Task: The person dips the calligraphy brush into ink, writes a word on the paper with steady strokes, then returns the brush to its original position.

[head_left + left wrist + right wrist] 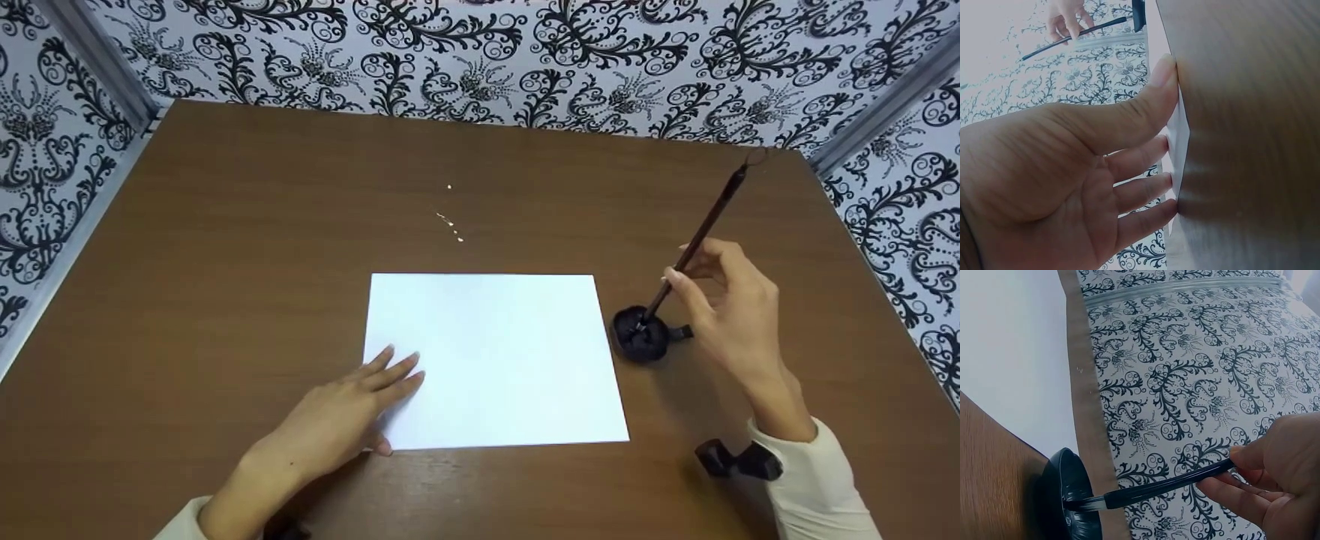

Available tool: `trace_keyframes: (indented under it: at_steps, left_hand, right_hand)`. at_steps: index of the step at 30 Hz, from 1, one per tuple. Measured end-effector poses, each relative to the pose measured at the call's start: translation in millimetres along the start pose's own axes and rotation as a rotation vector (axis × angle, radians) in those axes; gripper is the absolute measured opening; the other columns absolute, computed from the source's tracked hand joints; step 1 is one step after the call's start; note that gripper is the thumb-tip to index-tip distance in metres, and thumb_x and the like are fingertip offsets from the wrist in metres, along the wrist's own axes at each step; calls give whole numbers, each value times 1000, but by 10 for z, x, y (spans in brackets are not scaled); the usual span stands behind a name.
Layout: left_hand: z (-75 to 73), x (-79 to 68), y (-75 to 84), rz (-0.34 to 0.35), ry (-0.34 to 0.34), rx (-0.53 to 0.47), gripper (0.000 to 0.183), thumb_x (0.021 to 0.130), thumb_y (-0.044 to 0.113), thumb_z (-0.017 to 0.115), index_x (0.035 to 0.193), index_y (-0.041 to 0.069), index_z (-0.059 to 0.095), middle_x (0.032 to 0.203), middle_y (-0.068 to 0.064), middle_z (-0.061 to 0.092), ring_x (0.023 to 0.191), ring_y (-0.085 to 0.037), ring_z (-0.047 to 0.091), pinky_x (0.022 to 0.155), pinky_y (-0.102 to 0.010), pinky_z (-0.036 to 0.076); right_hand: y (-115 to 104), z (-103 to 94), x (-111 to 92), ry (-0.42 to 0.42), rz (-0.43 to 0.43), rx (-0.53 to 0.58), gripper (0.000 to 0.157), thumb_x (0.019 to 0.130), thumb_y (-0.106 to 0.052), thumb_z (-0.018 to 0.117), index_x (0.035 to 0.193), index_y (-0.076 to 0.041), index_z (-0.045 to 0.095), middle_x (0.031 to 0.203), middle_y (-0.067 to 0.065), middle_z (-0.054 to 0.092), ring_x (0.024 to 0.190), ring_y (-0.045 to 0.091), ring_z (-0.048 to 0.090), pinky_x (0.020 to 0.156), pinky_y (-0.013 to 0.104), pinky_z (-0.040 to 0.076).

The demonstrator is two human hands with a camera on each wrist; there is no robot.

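A blank white sheet of paper (502, 352) lies on the brown table. My left hand (337, 420) rests with spread fingers on its lower left corner, the thumb at the front edge. In the left wrist view the fingertips (1163, 183) press along the paper's side. My right hand (731, 307) pinches a dark-handled brush (709, 221) between thumb and fingers. The brush slants down, and its pale bristles (1088, 503) reach into a small round black dish (640, 341) with a short handle, just right of the paper. Bristle tips look dark inside the dish.
Small pale flecks (450, 223) mark the wooden tabletop (225, 225) beyond the paper. Walls with black-and-white scroll patterns (480, 67) stand behind and at both sides of the table. A black strap piece (739, 459) sits at the right sleeve.
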State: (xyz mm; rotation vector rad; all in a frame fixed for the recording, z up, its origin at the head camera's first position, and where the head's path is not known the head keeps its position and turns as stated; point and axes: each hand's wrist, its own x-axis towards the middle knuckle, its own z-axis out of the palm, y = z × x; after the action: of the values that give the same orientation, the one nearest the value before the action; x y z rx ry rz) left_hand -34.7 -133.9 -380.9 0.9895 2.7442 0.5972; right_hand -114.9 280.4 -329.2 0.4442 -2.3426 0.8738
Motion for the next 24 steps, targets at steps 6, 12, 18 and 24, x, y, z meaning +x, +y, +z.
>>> trace_keyframes:
  at_steps: [6, 12, 18, 24]
  left_hand:
    - [27, -7, -8, -5, 3, -2, 79, 68, 35, 67, 140, 7, 48, 150, -9, 35, 136, -39, 31, 64, -38, 55]
    - [26, -5, -8, 1, 6, -17, 78, 70, 37, 66, 140, 6, 48, 150, -10, 35, 136, -40, 30, 67, -43, 55]
    - [11, -3, -2, -10, -8, -17, 79, 69, 35, 66, 140, 6, 47, 151, -9, 33, 136, -39, 29, 68, -46, 55]
    - [2, -10, -1, -19, -19, -27, 80, 70, 36, 65, 142, 7, 44, 152, -9, 31, 137, -38, 27, 79, -53, 51]
  right_hand:
    - [10, 13, -11, -6, -14, -22, 28, 81, 0, 73, 106, 4, 61, 89, 7, 66, 83, 0, 62, 62, 7, 46]
    - [35, 31, -22, -5, -31, -31, 29, 80, 2, 74, 105, 4, 61, 89, 7, 66, 82, 5, 63, 62, 7, 45]
    - [47, 23, 1, 7, -26, -23, 28, 79, 1, 74, 105, 3, 62, 88, 7, 66, 82, 7, 63, 69, 8, 45]
    - [62, -4, 18, 50, -34, -42, 31, 76, 5, 76, 103, 3, 62, 87, 8, 67, 81, 5, 61, 74, 9, 43]
